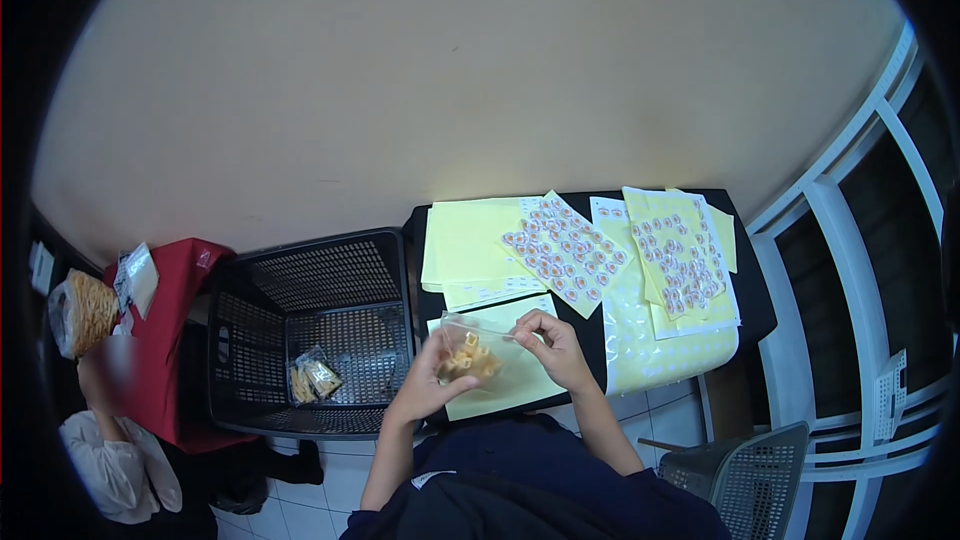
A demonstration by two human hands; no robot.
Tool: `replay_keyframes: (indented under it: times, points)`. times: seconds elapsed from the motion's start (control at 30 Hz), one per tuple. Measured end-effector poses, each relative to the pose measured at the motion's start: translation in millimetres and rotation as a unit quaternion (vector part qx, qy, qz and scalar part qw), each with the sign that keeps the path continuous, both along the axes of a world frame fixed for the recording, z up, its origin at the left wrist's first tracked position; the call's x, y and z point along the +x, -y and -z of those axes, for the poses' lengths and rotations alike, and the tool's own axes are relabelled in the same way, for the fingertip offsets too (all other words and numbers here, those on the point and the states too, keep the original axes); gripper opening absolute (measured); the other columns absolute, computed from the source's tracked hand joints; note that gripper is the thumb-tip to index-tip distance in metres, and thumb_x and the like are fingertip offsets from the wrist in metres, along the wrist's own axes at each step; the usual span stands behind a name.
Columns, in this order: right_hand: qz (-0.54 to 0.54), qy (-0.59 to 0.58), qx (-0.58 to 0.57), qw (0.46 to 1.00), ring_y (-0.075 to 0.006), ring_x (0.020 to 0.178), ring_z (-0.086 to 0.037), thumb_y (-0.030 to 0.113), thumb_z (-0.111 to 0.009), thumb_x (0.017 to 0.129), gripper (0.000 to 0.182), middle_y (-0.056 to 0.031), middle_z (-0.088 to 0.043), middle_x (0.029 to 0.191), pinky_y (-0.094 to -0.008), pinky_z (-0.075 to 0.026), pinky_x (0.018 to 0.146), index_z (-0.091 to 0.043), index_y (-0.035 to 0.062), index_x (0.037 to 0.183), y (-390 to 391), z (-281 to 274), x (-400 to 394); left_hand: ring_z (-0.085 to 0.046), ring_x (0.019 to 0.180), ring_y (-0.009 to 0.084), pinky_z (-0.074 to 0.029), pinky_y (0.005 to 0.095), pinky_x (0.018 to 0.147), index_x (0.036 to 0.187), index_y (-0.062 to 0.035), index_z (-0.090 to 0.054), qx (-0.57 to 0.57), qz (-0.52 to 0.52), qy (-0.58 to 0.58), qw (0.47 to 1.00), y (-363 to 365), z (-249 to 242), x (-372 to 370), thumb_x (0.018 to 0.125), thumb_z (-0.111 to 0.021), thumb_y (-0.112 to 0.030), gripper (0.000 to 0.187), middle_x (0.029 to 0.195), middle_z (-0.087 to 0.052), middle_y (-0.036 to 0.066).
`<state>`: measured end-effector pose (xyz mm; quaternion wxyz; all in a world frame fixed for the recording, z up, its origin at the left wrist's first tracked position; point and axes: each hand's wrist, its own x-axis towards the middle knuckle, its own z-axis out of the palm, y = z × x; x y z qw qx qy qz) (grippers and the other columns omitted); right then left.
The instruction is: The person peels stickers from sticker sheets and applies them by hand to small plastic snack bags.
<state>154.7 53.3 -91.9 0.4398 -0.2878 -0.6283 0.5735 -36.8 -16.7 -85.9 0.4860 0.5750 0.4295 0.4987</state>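
A clear plastic bag (468,358) with yellow, ring-like snack pieces inside is held up in front of me. My left hand (424,386) wraps around the bag's left side and bottom. At the bag's upper right corner, the thumb and fingers of my right hand (556,348) pinch the clear top edge. Beneath both hands lies a pale yellow sheet (520,382) on the black-covered table (752,290). Just beyond them is a yellow sheet of round orange-and-white stickers (566,254).
A black plastic crate (400,270) at the left contains filled clear packets (316,378). More yellow sheets (470,230) and sticker sheets (680,260) cover the table. A person (120,470) works beside a red-covered table (178,310) with a large snack bag (88,312). A grey basket (765,480) stands lower right.
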Motion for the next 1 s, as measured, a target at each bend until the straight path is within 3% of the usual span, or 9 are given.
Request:
replay_keyframes:
  times: [0.07, 0.17, 0.23, 0.27, 0.37, 0.6, 0.67, 0.77, 1.0]
  points:
    - [-0.001, -0.051, -0.077, 0.996, -0.0097, 0.076, -0.052, 0.01, -0.056, 0.08, 0.008, -0.0034, -0.055, 0.076, -0.0243, -0.041, 0.073, -0.054, 0.0017, 0.079, -1.8, 13.4, 2.4, -0.049, 0.1, 0.0162, -0.04, 0.0285, 0.085, 0.121, -0.0017, -0.034, -0.148, 0.054, 0.017, 0.987, -7.9, 17.2, 7.0, 0.073, -0.064, -0.008, 0.057, 0.111, -0.049, 0.011]
    - [0.06, -0.047, -0.051, 0.996, -0.0089, 0.073, -0.052, 0.009, -0.055, 0.081, 0.007, -0.0035, -0.055, 0.078, -0.0222, -0.042, 0.07, -0.054, 0.0015, 0.08, -19.0, 36.3, 12.9, -0.051, 0.096, 0.0154, -0.043, 0.0276, 0.082, 0.121, -0.0015, -0.035, -0.171, 0.055, 0.124, 0.976, -24.7, 50.9, 14.8, 0.082, -0.053, -0.014, 0.045, 0.104, -0.052, 0.01]
    - [0.137, -0.004, -0.073, 0.988, -0.0086, 0.072, -0.052, 0.009, -0.055, 0.08, 0.008, -0.0034, -0.055, 0.077, -0.0214, -0.042, 0.067, -0.054, 0.001, 0.081, -37.4, 43.7, 21.4, -0.054, 0.092, 0.0169, -0.045, 0.029, 0.079, 0.123, -0.0037, -0.035, -0.279, 0.044, 0.278, 0.918, -31.5, 56.3, 16.1, 0.09, -0.035, -0.03, 0.042, 0.102, -0.052, 0.01]
    - [0.209, 0.039, -0.095, 0.973, -0.0083, 0.07, -0.052, 0.009, -0.056, 0.08, 0.008, -0.0034, -0.056, 0.077, -0.0205, -0.043, 0.065, -0.055, 0.0006, 0.082, -48.7, 47.2, 24.8, -0.054, 0.092, 0.0169, -0.045, 0.029, 0.079, 0.123, -0.0037, -0.035, -0.28, 0.045, 0.278, 0.918, -33.0, 62.5, 15.0, 0.09, -0.035, -0.03, 0.042, 0.102, -0.052, 0.01]
    - [0.31, 0.108, -0.002, 0.945, -0.009, 0.065, -0.054, 0.008, -0.057, 0.078, 0.013, -0.0044, -0.057, 0.073, -0.021, -0.043, 0.058, -0.057, -0.0008, 0.087, -90.4, 64.7, 34.3, -0.055, 0.084, 0.0171, -0.047, 0.0295, 0.072, 0.125, -0.0067, -0.035, -0.318, 0.11, 0.494, 0.801, -37.0, 96.7, 12.9, 0.09, -0.025, -0.04, 0.049, 0.1, -0.053, 0.008]
    - [0.318, 0.256, 0.126, 0.904, -0.0127, 0.062, -0.056, 0.003, -0.057, 0.074, 0.011, -0.0085, -0.059, 0.076, -0.024, -0.046, 0.056, -0.058, -0.002, 0.084, -168.1, 77.6, 39.3, -0.056, 0.084, 0.0178, -0.048, 0.0322, 0.071, 0.125, -0.0085, -0.035, -0.373, 0.097, 0.449, 0.806, -38.7, 103.9, 16.5, 0.09, -0.027, -0.04, 0.048, 0.101, -0.053, 0.008]
    - [0.334, 0.301, 0.142, 0.882, -0.022, 0.064, -0.057, 0.004, -0.058, 0.07, 0.015, -0.0105, -0.057, 0.072, -0.0302, -0.046, 0.058, -0.057, -0.0003, 0.085, -177.1, 74.8, 34.9, -0.056, 0.085, 0.018, -0.048, 0.0323, 0.072, 0.126, -0.0088, -0.035, -0.362, 0.11, 0.461, 0.803, -38.7, 105.1, 16.4, 0.09, -0.027, -0.039, 0.047, 0.101, -0.053, 0.008]
    - [0.318, 0.362, 0.119, 0.868, -0.0245, 0.066, -0.059, 0.006, -0.06, 0.07, 0.017, -0.0112, -0.059, 0.073, -0.0335, -0.047, 0.06, -0.058, 0.0008, 0.086, -189.5, 79.0, 32.3, -0.055, 0.085, 0.0184, -0.048, 0.0326, 0.073, 0.126, -0.0095, -0.034, -0.36, 0.111, 0.463, 0.802, -38.1, 103.6, 17.5, 0.091, -0.026, -0.038, 0.046, 0.101, -0.053, 0.009]
    - [0.323, 0.391, 0.072, 0.859, -0.0185, 0.06, -0.06, 0.009, -0.061, 0.069, 0.024, -0.01, -0.062, 0.068, -0.0285, -0.047, 0.059, -0.057, -0.0009, 0.091, -201.4, 87.0, 30.1, -0.055, 0.087, 0.0187, -0.047, 0.0329, 0.075, 0.126, -0.0099, -0.034, -0.359, 0.115, 0.451, 0.809, -39.3, 105.3, 17.6, 0.091, -0.026, -0.036, 0.045, 0.103, -0.052, 0.009]
